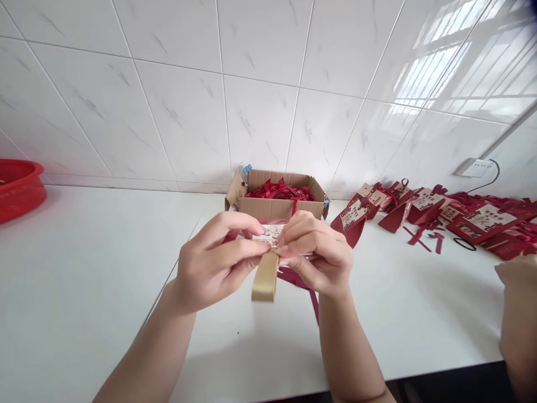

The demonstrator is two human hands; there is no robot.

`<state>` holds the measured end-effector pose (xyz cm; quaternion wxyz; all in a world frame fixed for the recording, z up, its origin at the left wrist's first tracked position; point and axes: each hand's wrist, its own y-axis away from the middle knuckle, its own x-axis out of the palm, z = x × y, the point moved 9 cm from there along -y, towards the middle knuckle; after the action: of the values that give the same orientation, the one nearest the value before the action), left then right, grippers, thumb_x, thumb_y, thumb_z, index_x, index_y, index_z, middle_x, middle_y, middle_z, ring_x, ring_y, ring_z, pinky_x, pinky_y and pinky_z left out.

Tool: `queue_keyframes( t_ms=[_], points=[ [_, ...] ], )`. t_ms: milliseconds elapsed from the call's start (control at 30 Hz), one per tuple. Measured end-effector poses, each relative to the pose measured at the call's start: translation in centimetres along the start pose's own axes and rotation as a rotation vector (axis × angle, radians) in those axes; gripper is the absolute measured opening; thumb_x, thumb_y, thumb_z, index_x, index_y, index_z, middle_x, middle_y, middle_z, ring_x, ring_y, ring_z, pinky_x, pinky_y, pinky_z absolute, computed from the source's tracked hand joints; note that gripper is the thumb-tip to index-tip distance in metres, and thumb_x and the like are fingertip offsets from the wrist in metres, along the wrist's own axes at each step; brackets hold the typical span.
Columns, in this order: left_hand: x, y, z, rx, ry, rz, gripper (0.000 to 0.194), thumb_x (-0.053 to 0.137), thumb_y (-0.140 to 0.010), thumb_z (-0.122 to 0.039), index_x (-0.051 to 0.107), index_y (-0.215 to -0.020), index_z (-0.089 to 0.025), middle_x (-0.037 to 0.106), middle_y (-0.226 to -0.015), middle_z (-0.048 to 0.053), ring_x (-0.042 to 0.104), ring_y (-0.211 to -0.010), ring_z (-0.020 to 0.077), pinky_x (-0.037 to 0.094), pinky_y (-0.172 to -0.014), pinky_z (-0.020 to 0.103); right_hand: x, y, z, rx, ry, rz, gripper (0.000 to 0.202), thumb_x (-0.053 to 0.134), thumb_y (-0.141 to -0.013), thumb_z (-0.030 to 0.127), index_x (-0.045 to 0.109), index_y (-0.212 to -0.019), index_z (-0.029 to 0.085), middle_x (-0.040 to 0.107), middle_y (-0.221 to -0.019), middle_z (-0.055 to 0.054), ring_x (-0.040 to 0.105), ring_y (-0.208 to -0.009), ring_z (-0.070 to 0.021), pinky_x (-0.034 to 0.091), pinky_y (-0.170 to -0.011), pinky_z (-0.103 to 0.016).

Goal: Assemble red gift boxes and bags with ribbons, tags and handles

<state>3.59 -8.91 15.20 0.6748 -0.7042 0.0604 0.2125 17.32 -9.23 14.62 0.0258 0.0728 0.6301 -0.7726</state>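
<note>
In front of the cardboard box, my left hand (220,257) and my right hand (319,252) meet with their fingertips pinched together. Between them is a small white printed card (273,230), its edges largely covered by my fingers. A loop of gold ribbon (264,282) hangs down from the pinch, gripped at its top by both hands. Behind and below my right hand, a dark red ribbon (296,277) trails downward; its upper part is hidden. My fingers cover the join between card and gold ribbon.
The open cardboard box (272,209) holds red ribbons (279,190) against the tiled wall. Several red gift boxes (428,204) with printed tags and loose ribbon pieces lie at right. A red basin (19,190) stands far left. Another person's arm (520,319) enters at right.
</note>
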Motion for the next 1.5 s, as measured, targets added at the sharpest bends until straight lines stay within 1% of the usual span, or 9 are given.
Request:
queue_keyframes(
  t_ms=[133, 300, 433, 567, 733, 900, 1033, 1233, 1500],
  points=[
    [-0.3, -0.2, -1.8, 0.134, -0.011, -0.018, 0.016, 0.062, -0.082, -0.003, 0.065, -0.087, -0.018, 0.056, -0.097, 0.005, 0.064, -0.086, 0.0159, 0.061, -0.073, 0.03, 0.0, -0.2, 1.5, -0.09, 0.079, 0.039, 0.01, 0.064, -0.087, 0.022, 0.064, -0.077, 0.021, 0.067, -0.07, 0.001, 0.066, -0.065, -0.0124, 0.046, -0.064, -0.033],
    [-0.3, -0.3, -2.2, 0.136, -0.014, -0.016, 0.014, 0.063, -0.083, -0.006, 0.064, -0.088, -0.019, 0.057, -0.096, 0.005, 0.065, -0.086, 0.017, 0.062, -0.073, 0.031, -0.1, -0.3, 2.0, -0.098, 0.091, 0.046, 0.011, 0.064, -0.088, 0.023, 0.063, -0.077, 0.021, 0.067, -0.069, 0.002, 0.066, -0.063, -0.0122, 0.045, -0.063, -0.034],
    [0.2, -0.1, -1.2, 0.065, 0.028, 0.018, 0.015, 0.064, -0.082, -0.006, 0.064, -0.093, -0.017, 0.059, -0.096, 0.007, 0.065, -0.084, 0.0161, 0.06, -0.07, 0.028, -0.1, -0.1, 1.2, -0.039, 0.072, 0.046, 0.006, 0.065, -0.085, 0.017, 0.064, -0.079, 0.02, 0.066, -0.071, 0.0, 0.065, -0.066, -0.0142, 0.046, -0.063, -0.034],
    [0.2, 0.0, 0.6, -0.086, 0.07, -0.018, 0.018, 0.068, -0.079, -0.007, 0.063, -0.093, -0.017, 0.062, -0.095, 0.006, 0.065, -0.083, 0.015, 0.058, -0.067, 0.025, -0.1, 0.2, -0.1, 0.103, 0.062, -0.014, 0.007, 0.068, -0.081, 0.014, 0.065, -0.083, 0.021, 0.065, -0.075, -0.002, 0.062, -0.07, -0.0152, 0.049, -0.063, -0.033],
    [0.2, 0.0, 2.2, -0.242, 0.095, -0.006, 0.01, 0.071, -0.081, -0.014, 0.064, -0.087, -0.02, 0.062, -0.088, 0.004, 0.063, -0.076, 0.0127, 0.054, -0.06, 0.023, 0.2, 1.0, -2.4, 0.407, 0.003, -0.024, 0.008, 0.07, -0.08, 0.015, 0.066, -0.082, 0.022, 0.064, -0.077, -0.001, 0.06, -0.074, -0.0133, 0.049, -0.064, -0.027],
    [0.5, 0.1, 2.9, -0.29, 0.221, 0.124, 0.006, 0.07, -0.081, -0.015, 0.065, -0.08, -0.019, 0.055, -0.089, 0.004, 0.06, -0.075, 0.0118, 0.053, -0.057, 0.022, 1.7, 2.5, -4.6, 0.756, -0.325, 0.146, 0.01, 0.067, -0.084, 0.031, 0.068, -0.087, 0.021, 0.063, -0.079, -0.001, 0.059, -0.07, -0.0116, 0.05, -0.059, -0.024],
    [1.4, 0.5, 3.0, -0.325, 0.361, 0.253, 0.006, 0.073, -0.079, -0.016, 0.068, -0.08, -0.019, 0.048, -0.087, 0.001, 0.054, -0.063, 0.0064, 0.049, -0.05, 0.019, 3.4, 3.9, -5.3, 0.946, -0.651, 0.278, 0.013, 0.07, -0.081, 0.028, 0.072, -0.09, 0.018, 0.067, -0.081, -0.002, 0.063, -0.074, -0.0126, 0.054, -0.067, -0.028],
    [2.3, 0.9, 2.6, -0.308, 0.498, 0.323, 0.01, 0.075, -0.076, -0.014, 0.067, -0.077, -0.02, 0.045, -0.085, 0.0, 0.054, -0.067, 0.0075, 0.048, -0.053, 0.019, 4.0, 4.5, -5.5, 0.978, -0.778, 0.325, 0.014, 0.079, -0.07, 0.017, 0.076, -0.083, 0.019, 0.069, -0.079, -0.002, 0.064, -0.07, -0.0102, 0.054, -0.064, -0.023],
    [2.5, 1.0, 2.5, -0.289, 0.541, 0.33, 0.014, 0.075, -0.076, -0.011, 0.066, -0.08, -0.021, 0.045, -0.083, -0.001, 0.054, -0.065, 0.0067, 0.046, -0.051, 0.019, 3.9, 4.4, -5.5, 0.974, -0.764, 0.345, 0.01, 0.078, -0.071, 0.016, 0.077, -0.081, 0.018, 0.069, -0.075, -0.002, 0.062, -0.067, -0.0097, 0.052, -0.062, -0.024]
  ],
)
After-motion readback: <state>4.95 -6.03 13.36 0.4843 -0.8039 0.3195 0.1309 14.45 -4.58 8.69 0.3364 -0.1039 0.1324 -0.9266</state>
